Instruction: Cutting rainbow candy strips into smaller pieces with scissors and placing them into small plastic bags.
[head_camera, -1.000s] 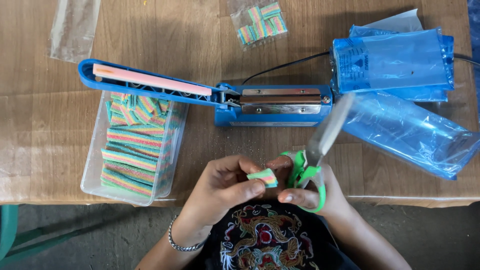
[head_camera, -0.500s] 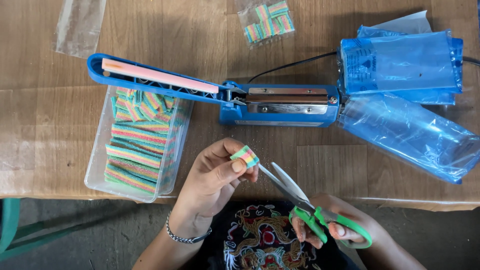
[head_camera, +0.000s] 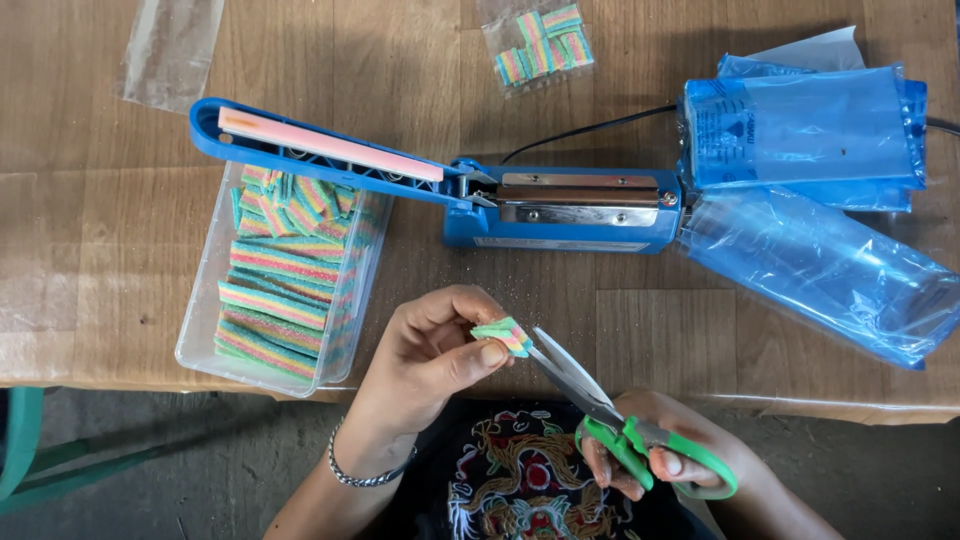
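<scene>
The left hand (head_camera: 425, 355) pinches a rainbow candy strip (head_camera: 503, 334) between thumb and fingers, in front of the blue heat sealer (head_camera: 560, 208). The right hand (head_camera: 670, 455) grips green-handled scissors (head_camera: 610, 420), fingers closed through the loops; the open blades meet the strip's end. A clear tub (head_camera: 195, 345) of candy strips sits under the sealer's raised arm. Blue bags (head_camera: 810, 135) lie right of the sealer, a small filled bag (head_camera: 540, 45) behind it.

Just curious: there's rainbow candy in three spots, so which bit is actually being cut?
The small folded piece pinched in the left hand, at the scissors blades; the rest sits in the tub and sealed bag.
</scene>
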